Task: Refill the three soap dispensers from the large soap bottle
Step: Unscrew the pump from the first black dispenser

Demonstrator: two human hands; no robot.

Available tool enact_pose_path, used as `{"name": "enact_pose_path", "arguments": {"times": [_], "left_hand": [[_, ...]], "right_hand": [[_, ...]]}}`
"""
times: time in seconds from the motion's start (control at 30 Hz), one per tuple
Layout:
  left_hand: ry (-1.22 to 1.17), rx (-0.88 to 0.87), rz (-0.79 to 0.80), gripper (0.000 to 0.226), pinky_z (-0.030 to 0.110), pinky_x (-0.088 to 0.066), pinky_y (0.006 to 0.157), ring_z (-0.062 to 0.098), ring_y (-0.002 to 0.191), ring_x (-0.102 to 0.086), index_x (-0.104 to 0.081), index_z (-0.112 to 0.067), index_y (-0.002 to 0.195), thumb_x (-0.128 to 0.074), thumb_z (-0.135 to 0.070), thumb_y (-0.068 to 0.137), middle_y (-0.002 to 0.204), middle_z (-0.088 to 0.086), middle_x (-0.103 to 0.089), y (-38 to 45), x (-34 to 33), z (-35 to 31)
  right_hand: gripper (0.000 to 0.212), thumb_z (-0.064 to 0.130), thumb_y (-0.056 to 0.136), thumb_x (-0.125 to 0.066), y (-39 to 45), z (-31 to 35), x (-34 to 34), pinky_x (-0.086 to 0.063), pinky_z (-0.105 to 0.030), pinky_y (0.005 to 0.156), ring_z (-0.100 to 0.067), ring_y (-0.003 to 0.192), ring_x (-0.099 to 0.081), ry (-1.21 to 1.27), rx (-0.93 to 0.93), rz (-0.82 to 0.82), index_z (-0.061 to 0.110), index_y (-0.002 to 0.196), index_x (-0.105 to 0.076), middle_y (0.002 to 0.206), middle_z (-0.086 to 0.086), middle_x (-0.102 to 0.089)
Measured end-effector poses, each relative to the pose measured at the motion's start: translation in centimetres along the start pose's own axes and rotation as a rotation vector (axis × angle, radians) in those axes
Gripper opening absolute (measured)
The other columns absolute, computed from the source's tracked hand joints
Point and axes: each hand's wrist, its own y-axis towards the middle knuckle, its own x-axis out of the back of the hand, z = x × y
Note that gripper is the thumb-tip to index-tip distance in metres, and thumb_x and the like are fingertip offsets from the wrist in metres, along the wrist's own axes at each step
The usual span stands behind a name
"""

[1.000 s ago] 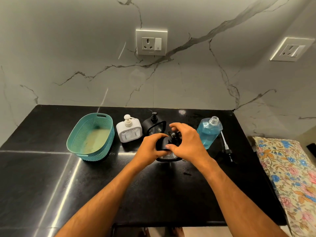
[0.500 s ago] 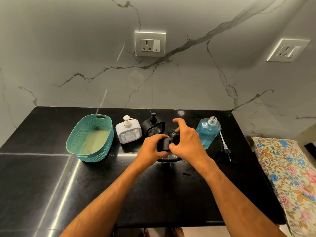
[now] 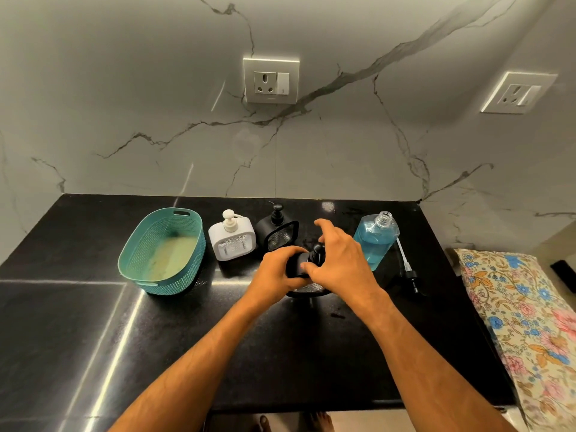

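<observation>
I read no brand or label on anything here; I count three dispensers, one white dispenser (image 3: 232, 238) and two black, plus one large soap bottle (image 3: 375, 240) standing uncapped with blue liquid, its loose pump (image 3: 408, 269) beside it. My left hand (image 3: 276, 271) grips the near black dispenser (image 3: 307, 275) at mid-counter, my right hand (image 3: 338, 258) pinches its pump top. The other black dispenser (image 3: 277, 232) stands behind, one teal basket (image 3: 162, 251) at left.

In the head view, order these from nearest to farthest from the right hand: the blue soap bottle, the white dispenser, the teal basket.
From the right hand:
1. Blue soap bottle, just to its right, cap off.
2. White dispenser, to the left, past the back black dispenser.
3. Teal basket, farthest left on the counter.
</observation>
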Motion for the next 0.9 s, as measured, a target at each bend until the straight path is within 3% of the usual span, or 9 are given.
{"name": "enact_pose_path", "arguments": {"times": [0.13, 0.3, 0.43, 0.5, 0.57, 0.77, 0.9], "left_hand": [[-0.009, -0.004, 0.002, 0.063, 0.020, -0.052, 0.089, 0.003, 0.102, -0.066, -0.070, -0.019, 0.118, -0.077, -0.049, 0.063, 0.109, -0.011, -0.072, 0.0, -0.1, -0.5], [0.021, 0.016, -0.028, 0.054, 0.023, -0.053, 0.090, 0.001, 0.101, -0.066, -0.071, -0.021, 0.117, -0.094, -0.028, 0.068, 0.108, -0.013, -0.073, -0.1, -0.3, 0.3], [0.024, 0.037, -0.077, 0.053, 0.017, -0.051, 0.089, -0.006, 0.101, -0.064, -0.071, -0.020, 0.115, -0.094, -0.024, 0.068, 0.105, -0.015, -0.072, -0.3, -0.5, 0.3], [0.022, 0.055, -0.104, 0.052, 0.013, -0.050, 0.088, -0.010, 0.100, -0.062, -0.071, -0.021, 0.115, -0.094, -0.022, 0.068, 0.103, -0.017, -0.069, -0.4, -0.6, 0.3], [0.022, 0.073, -0.131, 0.052, 0.011, -0.049, 0.088, -0.008, 0.100, -0.062, -0.071, -0.022, 0.115, -0.094, -0.021, 0.068, 0.103, -0.017, -0.069, -0.4, -0.7, 0.5], [0.044, 0.133, -0.203, 0.049, 0.019, -0.053, 0.088, -0.001, 0.097, -0.065, -0.071, -0.021, 0.113, -0.092, -0.020, 0.069, 0.104, -0.013, -0.071, -0.7, -1.0, 1.3], [0.041, 0.179, -0.247, 0.047, 0.023, -0.054, 0.086, 0.000, 0.095, -0.065, -0.070, -0.023, 0.111, -0.092, -0.022, 0.069, 0.102, -0.014, -0.071, -1.1, -1.4, 1.6]], "right_hand": [[0.063, 0.021, 0.077, -0.079, -0.1, 0.1, 0.5, -0.057, -0.039, 0.091, -0.025, 0.102, -0.068, 0.008, 0.014, -0.009, 0.018, 0.134, -0.052, 0.109, -0.006, -0.070], [0.059, 0.015, 0.072, -0.079, 0.1, 0.2, 1.6, -0.059, -0.035, 0.088, -0.019, 0.094, -0.068, 0.074, 0.015, -0.054, 0.018, 0.127, -0.059, 0.102, -0.001, -0.071], [0.048, 0.017, 0.072, -0.079, 0.4, 0.1, 3.0, -0.054, -0.021, 0.080, -0.012, 0.088, -0.066, 0.098, 0.013, -0.104, 0.022, 0.118, -0.065, 0.096, 0.005, -0.071], [0.040, 0.016, 0.073, -0.080, 0.4, 0.1, 3.7, -0.044, -0.008, 0.072, -0.009, 0.084, -0.064, 0.084, 0.010, -0.128, 0.022, 0.111, -0.069, 0.094, 0.006, -0.070], [0.034, 0.015, 0.072, -0.080, 0.3, 0.1, 4.5, -0.038, -0.004, 0.068, -0.008, 0.081, -0.062, 0.074, 0.012, -0.153, 0.022, 0.105, -0.072, 0.091, 0.005, -0.070], [0.025, 0.018, 0.073, -0.082, -0.4, -0.4, 6.2, -0.037, 0.001, 0.068, -0.005, 0.079, -0.060, 0.074, 0.023, -0.230, 0.023, 0.098, -0.079, 0.088, 0.003, -0.069], [0.018, 0.017, 0.072, -0.082, -0.9, -1.6, 5.6, -0.040, -0.007, 0.070, -0.006, 0.077, -0.059, 0.085, 0.003, -0.284, 0.020, 0.089, -0.080, 0.085, 0.002, -0.066]]}}
